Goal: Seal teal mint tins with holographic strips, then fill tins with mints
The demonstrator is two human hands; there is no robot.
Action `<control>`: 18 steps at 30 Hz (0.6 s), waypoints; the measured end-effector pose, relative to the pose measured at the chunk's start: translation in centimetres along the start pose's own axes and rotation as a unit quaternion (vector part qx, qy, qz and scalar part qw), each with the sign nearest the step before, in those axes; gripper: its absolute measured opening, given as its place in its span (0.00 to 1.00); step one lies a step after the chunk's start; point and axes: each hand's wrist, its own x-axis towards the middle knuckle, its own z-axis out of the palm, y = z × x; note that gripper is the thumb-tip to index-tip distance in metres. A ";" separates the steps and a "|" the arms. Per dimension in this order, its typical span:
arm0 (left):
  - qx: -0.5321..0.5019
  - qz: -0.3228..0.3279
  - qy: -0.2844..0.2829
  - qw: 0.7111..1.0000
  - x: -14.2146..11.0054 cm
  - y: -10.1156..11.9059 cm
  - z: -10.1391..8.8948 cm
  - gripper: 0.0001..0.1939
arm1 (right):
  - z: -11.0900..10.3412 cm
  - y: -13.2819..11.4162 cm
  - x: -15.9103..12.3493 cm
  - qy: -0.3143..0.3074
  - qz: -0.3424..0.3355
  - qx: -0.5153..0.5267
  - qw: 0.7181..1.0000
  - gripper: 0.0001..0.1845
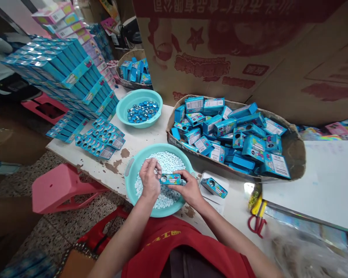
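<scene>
My right hand (188, 189) holds a small blue candy box (170, 179) by its right end, between thumb and fingers. One narrow face with a round hole and lettering is turned up. My left hand (150, 177) is at the box's left end, by the hole, with its fingers curled together; what they hold, if anything, is hidden. Both hands are above a turquoise basin (130, 189) of small pale round candies (166, 162). Just right of the basin, another blue box (214, 187) with a round hole rests on a white pad (207, 199).
A cut-down carton (295, 154) of blue boxes lies behind the basin. A second turquoise basin (121, 110) holds shiny blue discs (143, 112). Stacked blue boxes (75, 77) rise at the left, with finished-looking rows (101, 139) nearby. Scissors (258, 218) lie right; a pink stool (55, 187) stands left.
</scene>
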 end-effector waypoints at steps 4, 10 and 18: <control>0.216 0.050 -0.052 0.974 1.7 -1.4 -2.8 0.13 | -4.1 -1.2 -3.2 0.013 0.023 0.033 0.999 0.20; 0.552 0.155 -0.207 0.793 2.9 -6.0 -8.0 0.14 | -13.5 -1.0 -12.3 0.159 0.084 -0.026 0.983 0.19; 0.606 0.188 -0.233 0.736 2.6 -8.3 -7.6 0.15 | -16.8 10.0 -19.6 0.276 0.162 -0.093 0.943 0.24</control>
